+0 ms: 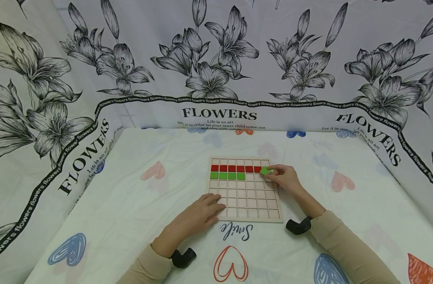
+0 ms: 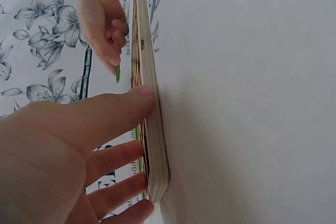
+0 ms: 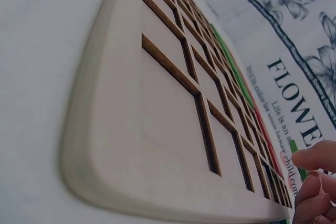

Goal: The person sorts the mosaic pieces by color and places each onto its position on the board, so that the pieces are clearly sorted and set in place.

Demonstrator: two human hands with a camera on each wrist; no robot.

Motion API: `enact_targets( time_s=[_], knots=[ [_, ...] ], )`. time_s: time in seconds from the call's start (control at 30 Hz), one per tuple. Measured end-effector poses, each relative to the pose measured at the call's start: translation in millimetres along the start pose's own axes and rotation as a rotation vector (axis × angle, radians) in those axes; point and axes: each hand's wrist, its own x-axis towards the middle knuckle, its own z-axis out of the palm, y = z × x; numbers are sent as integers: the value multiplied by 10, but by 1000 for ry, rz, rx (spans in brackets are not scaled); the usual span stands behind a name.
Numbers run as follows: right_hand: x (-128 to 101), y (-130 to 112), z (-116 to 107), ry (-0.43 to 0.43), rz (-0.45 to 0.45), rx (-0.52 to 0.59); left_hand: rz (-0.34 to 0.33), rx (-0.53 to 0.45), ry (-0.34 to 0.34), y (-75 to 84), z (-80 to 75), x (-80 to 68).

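A wooden grid board lies on the table. Several red tiles fill its second row from the far side, and several green tiles sit side by side from the left end of the row below. My right hand pinches a green tile between thumb and fingers, over the right end of the red row. In the left wrist view that tile is raised above the board. My left hand rests at the board's near left edge, its fingers spread and its thumb on the side.
The white tablecloth is printed with hearts and the word "Smile" just in front of the board. A flowered curtain hangs behind and along both sides. Each wrist wears a black camera.
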Motion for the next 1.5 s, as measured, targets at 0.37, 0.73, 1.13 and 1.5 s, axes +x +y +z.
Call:
enact_targets(
  time_s=[0.37, 0.73, 1.13, 1.5],
  knots=[
    [28, -20, 92, -31, -27, 9, -13, -10, -5, 17, -12, -6],
    [33, -45, 167, -78, -33, 34, -16, -10, -10, 9, -8, -9],
    [73, -91, 209, -122, -69, -7, -27, -27, -26, -1, -6, -2],
    [107, -63, 256, -114, -113, -66, -23, -20, -23, 10, -18, 8]
  ],
)
